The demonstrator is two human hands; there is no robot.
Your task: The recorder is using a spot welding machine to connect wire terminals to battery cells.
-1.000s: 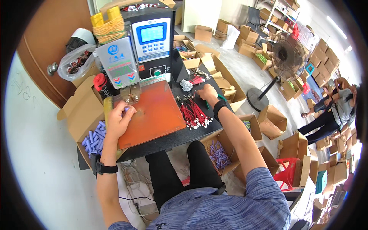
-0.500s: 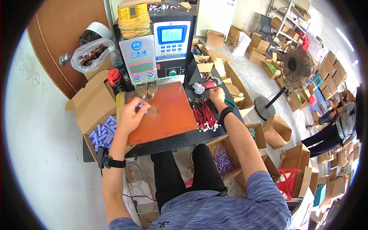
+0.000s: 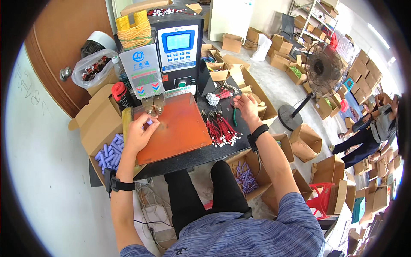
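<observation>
My left hand (image 3: 139, 133) is closed round a small purple cylindrical battery cell (image 3: 150, 122) over the orange-brown board (image 3: 180, 128), just in front of the metal electrodes (image 3: 153, 105) of a spot welder (image 3: 177, 51). My right hand (image 3: 247, 108) is raised over the right side of the black table, its fingers bent together; whatever they pinch is too small to make out. Beside it lie green-handled pliers (image 3: 234, 116), a bundle of red wires with white connectors (image 3: 220, 128), and another wire bundle (image 3: 218, 97) behind.
An open carton (image 3: 96, 128) of purple cells (image 3: 110, 154) stands left of the board, beside a red-capped bottle (image 3: 122, 95). Another carton of cells (image 3: 245, 177) sits below the table's right edge. A floor fan (image 3: 321, 70) and several cartons stand farther right, with another person (image 3: 376, 124) beyond.
My right hand has lifted away from the wires and moved rightward, uncovering the pliers. My left hand keeps the cell near the electrodes. The whole view has shifted slightly.
</observation>
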